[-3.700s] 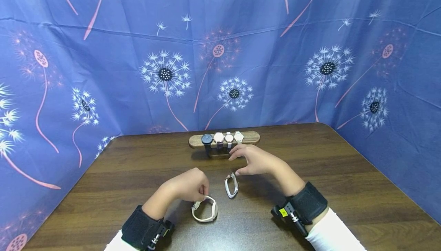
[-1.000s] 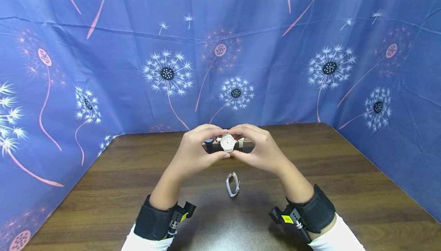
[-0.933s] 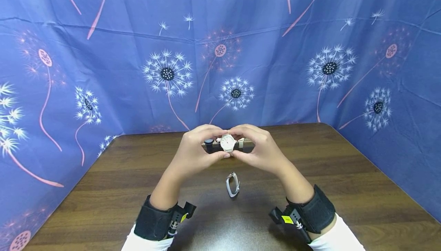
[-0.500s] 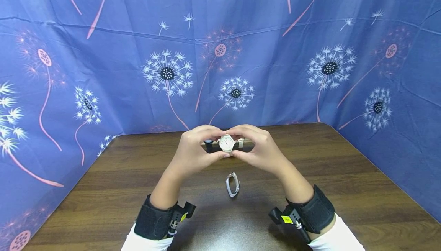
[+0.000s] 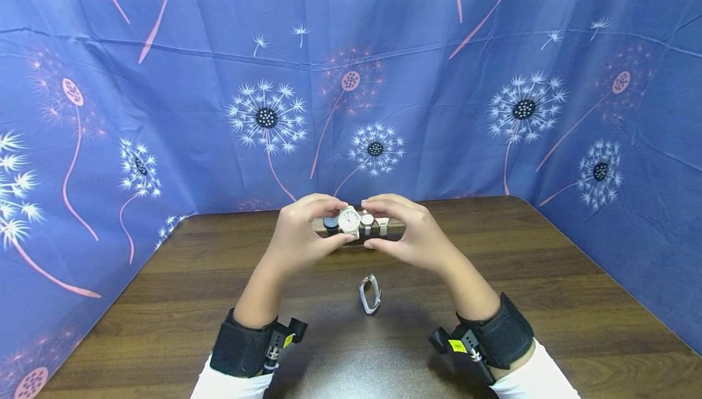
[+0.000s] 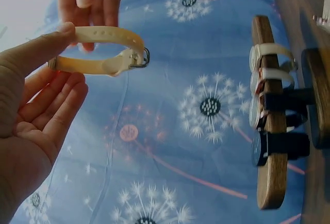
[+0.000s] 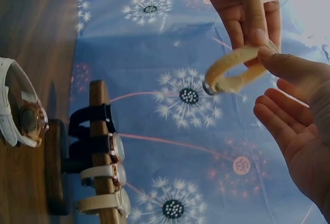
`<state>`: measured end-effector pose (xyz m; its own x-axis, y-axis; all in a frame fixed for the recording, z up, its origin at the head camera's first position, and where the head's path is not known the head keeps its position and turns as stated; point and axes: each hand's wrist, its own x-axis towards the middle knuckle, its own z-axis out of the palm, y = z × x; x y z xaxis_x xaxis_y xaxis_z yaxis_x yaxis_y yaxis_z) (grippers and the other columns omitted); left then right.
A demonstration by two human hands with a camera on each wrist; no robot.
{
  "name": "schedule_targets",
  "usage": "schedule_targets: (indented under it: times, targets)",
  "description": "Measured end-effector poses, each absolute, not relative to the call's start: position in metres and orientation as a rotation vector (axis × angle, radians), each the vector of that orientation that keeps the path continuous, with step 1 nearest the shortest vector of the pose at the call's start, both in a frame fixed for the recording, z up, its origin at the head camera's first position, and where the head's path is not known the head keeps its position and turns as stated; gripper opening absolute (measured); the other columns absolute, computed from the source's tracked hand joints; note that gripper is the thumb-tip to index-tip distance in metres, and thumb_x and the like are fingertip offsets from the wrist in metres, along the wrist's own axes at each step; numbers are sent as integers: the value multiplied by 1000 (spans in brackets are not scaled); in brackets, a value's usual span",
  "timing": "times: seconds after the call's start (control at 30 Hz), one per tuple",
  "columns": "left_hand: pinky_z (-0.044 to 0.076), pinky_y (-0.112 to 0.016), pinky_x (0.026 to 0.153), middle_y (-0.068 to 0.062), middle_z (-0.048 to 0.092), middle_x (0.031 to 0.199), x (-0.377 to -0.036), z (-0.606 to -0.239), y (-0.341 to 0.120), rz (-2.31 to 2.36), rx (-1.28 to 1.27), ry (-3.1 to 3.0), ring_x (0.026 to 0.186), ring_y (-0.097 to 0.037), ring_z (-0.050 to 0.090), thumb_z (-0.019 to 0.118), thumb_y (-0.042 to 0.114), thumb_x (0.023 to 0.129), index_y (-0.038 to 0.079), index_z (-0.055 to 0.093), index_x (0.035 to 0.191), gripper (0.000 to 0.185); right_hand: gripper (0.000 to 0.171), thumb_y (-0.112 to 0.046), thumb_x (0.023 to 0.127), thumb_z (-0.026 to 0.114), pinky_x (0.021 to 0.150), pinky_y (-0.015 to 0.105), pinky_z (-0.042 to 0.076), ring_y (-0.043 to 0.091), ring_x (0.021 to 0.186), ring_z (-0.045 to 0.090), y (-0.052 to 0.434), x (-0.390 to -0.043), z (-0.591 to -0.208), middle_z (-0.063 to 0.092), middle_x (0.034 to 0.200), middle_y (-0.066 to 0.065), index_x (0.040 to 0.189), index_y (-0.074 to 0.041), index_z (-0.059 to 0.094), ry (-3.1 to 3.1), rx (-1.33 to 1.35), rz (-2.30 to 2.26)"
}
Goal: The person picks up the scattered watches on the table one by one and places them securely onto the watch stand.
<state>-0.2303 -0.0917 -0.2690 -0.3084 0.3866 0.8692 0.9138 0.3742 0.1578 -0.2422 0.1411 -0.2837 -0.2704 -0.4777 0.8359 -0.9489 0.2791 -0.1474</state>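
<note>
Two hands are raised above the middle of the surface (image 5: 548,277), toward its far edge, and share one cream-strapped watch (image 5: 348,221) between them. The left hand (image 5: 298,237) pinches the buckled strap loop with its thumb on one side and the fingers curled beneath; in the left wrist view the strap (image 6: 98,54) forms a closed ring with a small metal buckle at its end. The right hand (image 5: 408,234) meets it from the other side, with thumb and fingertips (image 7: 273,59) on the strap, the remaining fingers loosely bent. The watch face points up toward the head camera.

Just behind the hands, near the far edge of the surface, stands a wooden watch stand (image 6: 268,147) with a flat bar on a dark base. Four watches are wrapped round the bar side by side: a black watch (image 5: 330,223) at the left end, then three pale-strapped ones (image 7: 103,183).

Nearer the person, roughly at the centre of the surface, a white watch (image 5: 370,293) lies on its side with its strap closed, well apart from both hands. A blue dandelion-print cloth (image 5: 164,112) hangs behind the surface and at both its sides.
</note>
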Motion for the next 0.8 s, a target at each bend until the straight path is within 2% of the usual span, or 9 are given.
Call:
schedule_targets:
  times: [0.3, 0.4, 0.57, 0.8]
  targets:
    - [55, -26, 78, -6, 71, 97, -246, -270, -118, -842, -939, -1949, 85, -16, 68, 91, 6, 63, 2, 73, 100, 41, 53, 2, 69, 86, 90, 28, 53, 27, 99, 67, 155, -263, -294, 64, 117, 14, 116, 4, 65, -1971, 1169, 1017]
    - [56, -27, 79, -8, 71, 98, -252, -272, -126, -881, -896, -1979, 84, -18, 69, 91, 2, 63, 0, 73, 100, 41, 51, 3, 69, 86, 89, 32, 54, 28, 98, 67, 160, -271, -297, 64, 116, 16, 115, 5, 65, -2005, 1124, 1063]
    - [55, -21, 79, -10, 70, 99, -264, -280, -137, -985, -843, -2037, 87, -21, 70, 89, -1, 64, -2, 72, 101, 41, 48, 9, 71, 82, 89, 40, 54, 33, 100, 66, 169, -286, -305, 63, 116, 20, 115, 7, 64, -2082, 1015, 1166]
    - [55, -19, 78, -12, 69, 101, -279, -297, -154, -1116, -785, -2119, 87, -23, 71, 88, -3, 66, -4, 72, 101, 39, 41, 0, 77, 81, 89, 41, 54, 34, 100, 65, 196, -313, -322, 64, 116, 17, 116, 4, 65, -2248, 838, 1099]
